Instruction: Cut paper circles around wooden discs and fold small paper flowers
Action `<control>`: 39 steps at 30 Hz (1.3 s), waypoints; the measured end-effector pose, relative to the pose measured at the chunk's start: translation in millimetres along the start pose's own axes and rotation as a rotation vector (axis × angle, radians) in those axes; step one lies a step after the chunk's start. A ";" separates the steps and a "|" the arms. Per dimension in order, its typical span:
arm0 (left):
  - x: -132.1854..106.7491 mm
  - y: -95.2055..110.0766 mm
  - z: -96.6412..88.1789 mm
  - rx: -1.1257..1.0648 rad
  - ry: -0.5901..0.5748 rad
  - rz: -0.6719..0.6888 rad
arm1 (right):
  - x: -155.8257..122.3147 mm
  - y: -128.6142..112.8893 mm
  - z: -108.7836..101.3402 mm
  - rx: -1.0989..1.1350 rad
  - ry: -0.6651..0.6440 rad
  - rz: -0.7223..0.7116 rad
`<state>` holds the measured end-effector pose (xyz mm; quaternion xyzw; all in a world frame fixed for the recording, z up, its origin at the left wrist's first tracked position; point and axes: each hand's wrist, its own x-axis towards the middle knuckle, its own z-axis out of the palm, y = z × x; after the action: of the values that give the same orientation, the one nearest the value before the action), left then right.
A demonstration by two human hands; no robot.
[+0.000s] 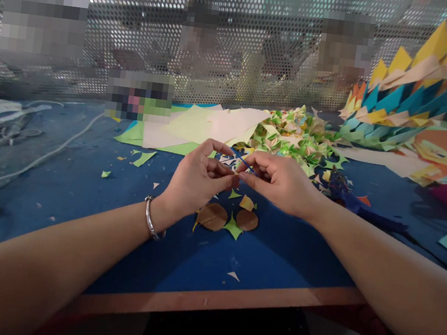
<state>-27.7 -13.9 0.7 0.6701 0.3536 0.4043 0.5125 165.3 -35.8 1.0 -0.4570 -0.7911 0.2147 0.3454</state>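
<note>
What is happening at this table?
A person's left hand and right hand meet at the fingertips above a blue table. The right hand holds a thin straight blue piece; what else the fingertips pinch is too small to tell. Two flat round brown pieces lie nearer; green-yellow paper scraps lie heaped beyond.

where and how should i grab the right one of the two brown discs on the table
The right brown disc is probably best pinched at its right rim, coming from the right: it lies flat, with a green scrap at its left and a tan scrap at its far edge, while that rim looks free.
</note>
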 end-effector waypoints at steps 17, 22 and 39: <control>0.6 -1.3 -1.6 -0.087 -0.012 -0.064 | -0.1 -0.1 -1.0 -0.034 0.032 -0.024; 0.1 -0.8 -1.1 -0.143 0.002 -0.113 | -0.2 -0.3 -1.5 -0.040 0.030 -0.002; 1.1 1.0 -0.8 -0.258 0.040 -0.171 | 0.3 0.7 -1.8 -0.032 0.036 0.004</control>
<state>-27.9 -12.8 2.0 0.5577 0.3646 0.4146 0.6198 166.9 -35.1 1.8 -0.4677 -0.7873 0.1942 0.3517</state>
